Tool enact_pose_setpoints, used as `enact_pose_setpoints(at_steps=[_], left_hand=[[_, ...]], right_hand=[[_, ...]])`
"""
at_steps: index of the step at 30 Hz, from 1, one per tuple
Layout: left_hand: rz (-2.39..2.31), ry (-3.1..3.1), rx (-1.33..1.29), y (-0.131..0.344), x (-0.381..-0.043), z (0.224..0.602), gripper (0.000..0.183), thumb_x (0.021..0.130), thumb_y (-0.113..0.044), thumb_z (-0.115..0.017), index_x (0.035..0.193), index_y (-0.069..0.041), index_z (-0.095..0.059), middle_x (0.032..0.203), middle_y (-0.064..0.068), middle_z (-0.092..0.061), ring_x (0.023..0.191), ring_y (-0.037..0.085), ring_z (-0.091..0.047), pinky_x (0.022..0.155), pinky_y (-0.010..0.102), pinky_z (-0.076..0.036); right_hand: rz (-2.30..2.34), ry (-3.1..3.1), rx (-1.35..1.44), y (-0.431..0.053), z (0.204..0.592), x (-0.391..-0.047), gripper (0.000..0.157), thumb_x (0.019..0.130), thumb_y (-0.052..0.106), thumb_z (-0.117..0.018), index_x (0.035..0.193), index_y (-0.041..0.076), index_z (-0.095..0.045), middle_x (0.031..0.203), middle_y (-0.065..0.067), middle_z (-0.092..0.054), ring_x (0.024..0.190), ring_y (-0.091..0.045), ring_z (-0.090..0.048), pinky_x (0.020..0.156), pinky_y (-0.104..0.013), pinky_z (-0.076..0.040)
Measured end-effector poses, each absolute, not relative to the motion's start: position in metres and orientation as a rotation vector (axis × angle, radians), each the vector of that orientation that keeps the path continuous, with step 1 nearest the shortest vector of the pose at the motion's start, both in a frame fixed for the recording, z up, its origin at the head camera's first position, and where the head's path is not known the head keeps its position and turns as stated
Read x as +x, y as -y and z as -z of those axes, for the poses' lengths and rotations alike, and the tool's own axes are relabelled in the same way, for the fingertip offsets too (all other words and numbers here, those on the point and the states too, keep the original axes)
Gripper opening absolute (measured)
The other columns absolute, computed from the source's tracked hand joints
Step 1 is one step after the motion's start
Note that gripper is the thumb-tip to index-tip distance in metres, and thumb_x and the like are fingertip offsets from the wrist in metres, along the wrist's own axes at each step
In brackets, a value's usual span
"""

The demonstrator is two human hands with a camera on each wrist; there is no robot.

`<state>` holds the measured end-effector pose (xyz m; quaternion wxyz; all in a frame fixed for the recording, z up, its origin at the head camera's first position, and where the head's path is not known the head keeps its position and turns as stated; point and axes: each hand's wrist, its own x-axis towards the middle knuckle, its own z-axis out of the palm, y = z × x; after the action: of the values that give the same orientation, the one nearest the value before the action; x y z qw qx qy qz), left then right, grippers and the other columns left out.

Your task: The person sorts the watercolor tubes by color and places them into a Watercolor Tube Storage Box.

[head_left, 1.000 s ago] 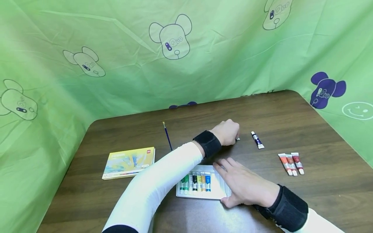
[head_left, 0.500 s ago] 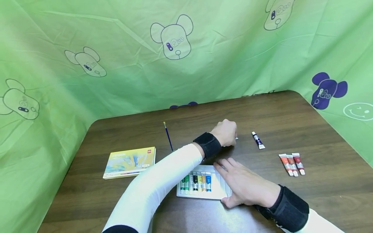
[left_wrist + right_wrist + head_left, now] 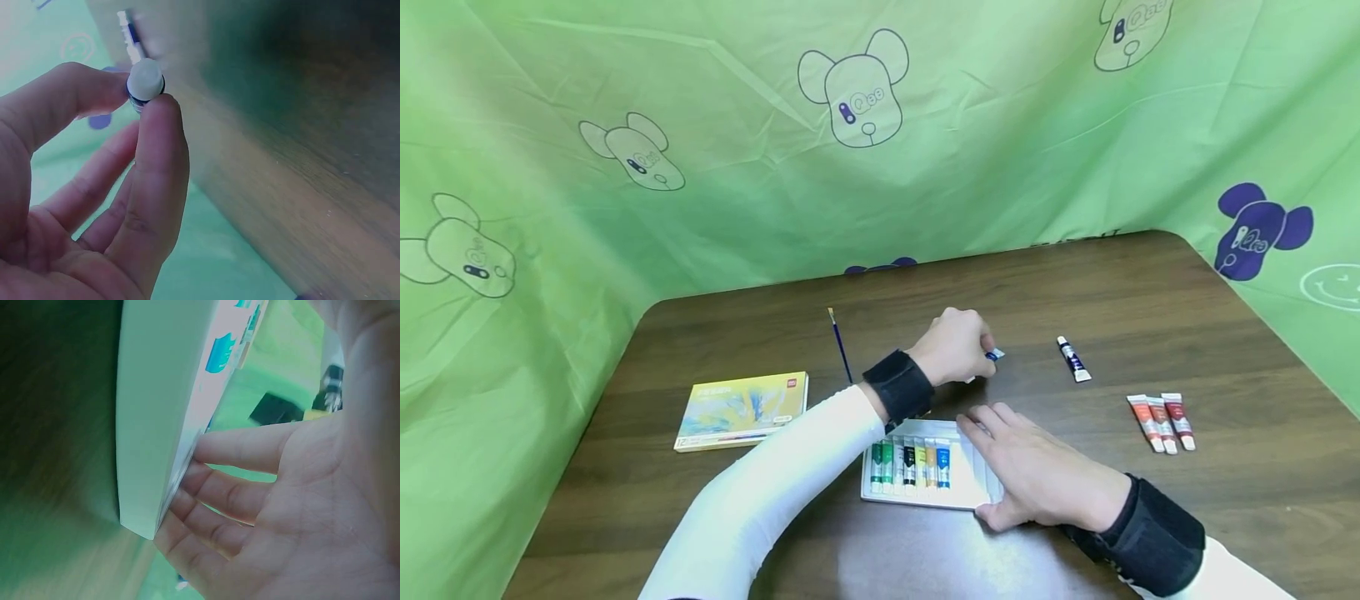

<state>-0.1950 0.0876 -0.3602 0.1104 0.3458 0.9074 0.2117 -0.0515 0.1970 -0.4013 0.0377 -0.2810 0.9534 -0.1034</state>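
Note:
My left hand [image 3: 957, 346] is over the table beyond the tray, pinching a small paint tube [image 3: 145, 80] between thumb and forefinger. The tube's white cap faces the left wrist camera, and its blue-and-white tail [image 3: 995, 354] pokes out past the fingers in the head view. Across the right end of a white plastic tray [image 3: 962, 477] lies my right hand [image 3: 1037, 471], thumb by the near edge and fingers by the far one. The right wrist view has those nearly straight fingers [image 3: 240, 450] touching the tray's edge. Several paint tubes [image 3: 910, 463] stand side by side in the tray's left part.
Right of my left hand lies a dark blue paint tube [image 3: 1073, 359]. Three red and orange tubes [image 3: 1162, 423] sit together farther right. A yellow paint box [image 3: 741, 410] and a thin paintbrush [image 3: 840, 346] are on the left. A green cloth [image 3: 737, 208] hangs behind the table.
My left hand has drawn back slightly to the left with the paint tube, whose tail now shows more. The right hand stays on the tray. The head view has shifted a little.

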Motion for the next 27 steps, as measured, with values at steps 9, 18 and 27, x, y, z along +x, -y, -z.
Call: enact_pose_setpoints(at_steps=[9, 18, 27], left_hand=[[-0.778, -2.64, 0.872, -0.051, -0.17, 0.353, 0.012, 0.08, -0.017, -0.078, 0.091, -0.013, -0.077, 0.073, -0.01, -0.067, 0.058, 0.005, -0.058, 0.053, 0.019, -0.047], [-0.894, -2.573, 0.806, -0.028, -0.146, 0.353, 0.016, 0.077, -0.016, -0.08, 0.091, -0.012, -0.075, 0.074, -0.01, -0.067, 0.065, 0.001, -0.06, 0.06, 0.016, -0.048], [-0.786, -2.572, 0.856, -0.021, -0.123, 0.362, 0.024, 0.08, -0.021, -0.077, 0.1, -0.01, -0.073, 0.073, -0.013, -0.063, 0.064, -0.003, -0.056, 0.06, 0.012, -0.046]], right_hand=[[0.298, -3.0, -0.933, -0.196, 0.402, -0.051, 0.096, 0.062, 0.052, -0.08, 0.133, -0.007, -0.053, 0.124, -0.013, -0.054, 0.112, -0.025, -0.05, 0.097, -0.042, -0.046], [0.321, -2.982, -0.91, -0.198, 0.398, -0.049, 0.098, 0.065, 0.05, -0.081, 0.137, -0.007, -0.049, 0.127, -0.014, -0.054, 0.115, -0.028, -0.052, 0.1, -0.046, -0.046], [0.358, -2.975, -0.905, -0.199, 0.396, -0.051, 0.084, 0.065, 0.053, -0.081, 0.123, -0.004, -0.058, 0.122, -0.011, -0.054, 0.112, -0.025, -0.053, 0.097, -0.045, -0.047]])
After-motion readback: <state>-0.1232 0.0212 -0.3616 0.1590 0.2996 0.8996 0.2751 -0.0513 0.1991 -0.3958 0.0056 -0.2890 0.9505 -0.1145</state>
